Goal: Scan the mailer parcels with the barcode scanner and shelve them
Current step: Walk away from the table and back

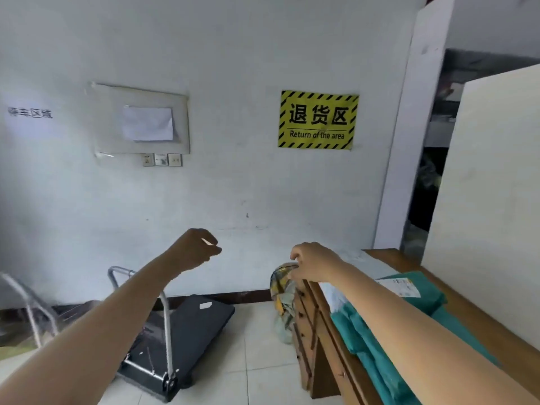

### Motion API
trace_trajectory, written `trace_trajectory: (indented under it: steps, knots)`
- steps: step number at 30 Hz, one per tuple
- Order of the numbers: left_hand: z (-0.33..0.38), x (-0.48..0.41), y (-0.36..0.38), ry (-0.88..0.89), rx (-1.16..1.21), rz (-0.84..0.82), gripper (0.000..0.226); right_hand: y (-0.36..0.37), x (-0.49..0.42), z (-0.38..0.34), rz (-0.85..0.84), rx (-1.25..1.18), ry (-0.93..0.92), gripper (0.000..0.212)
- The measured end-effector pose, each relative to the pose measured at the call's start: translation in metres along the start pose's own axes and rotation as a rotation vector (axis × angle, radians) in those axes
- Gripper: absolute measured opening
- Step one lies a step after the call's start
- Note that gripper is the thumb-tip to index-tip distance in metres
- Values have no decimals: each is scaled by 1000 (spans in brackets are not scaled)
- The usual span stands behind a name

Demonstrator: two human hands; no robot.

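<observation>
Several teal mailer parcels lie stacked on a wooden table at the lower right; one further back carries a white label. My right hand reaches over the table's far end and grips the top of a patterned plastic bag that hangs beside the table down to the floor. My left hand is raised in front of the wall, fingers curled together, with nothing visible in it. No barcode scanner is in view.
A black flat trolley with a metal handle stands on the tiled floor at the left, a second metal handle beyond it. A yellow "Return of the area" sign hangs on the wall. A white board leans behind the table.
</observation>
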State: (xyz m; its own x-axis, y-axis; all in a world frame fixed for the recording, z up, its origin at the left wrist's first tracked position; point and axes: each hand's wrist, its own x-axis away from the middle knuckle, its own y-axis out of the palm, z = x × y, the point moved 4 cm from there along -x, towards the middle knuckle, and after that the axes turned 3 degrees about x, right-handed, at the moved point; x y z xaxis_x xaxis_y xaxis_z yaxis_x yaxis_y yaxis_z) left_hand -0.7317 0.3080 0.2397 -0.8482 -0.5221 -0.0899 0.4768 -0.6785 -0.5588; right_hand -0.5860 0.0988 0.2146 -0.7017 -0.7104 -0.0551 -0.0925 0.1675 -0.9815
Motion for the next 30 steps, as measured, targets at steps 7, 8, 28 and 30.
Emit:
trace_trajectory:
  steps: [7,8,28,30]
  knots:
    - [29,-200,92,238,-274,-239,30,2,-114,121,16,-61,269,50]
    - [36,-226,102,261,-295,-252,31,-2,-124,136,21,-73,301,50]
    - [35,-549,436,644,-475,-921,45,118,-225,357,108,-481,1355,32]
    - [26,-559,477,650,-509,-983,51,142,-225,367,156,-583,1469,42]
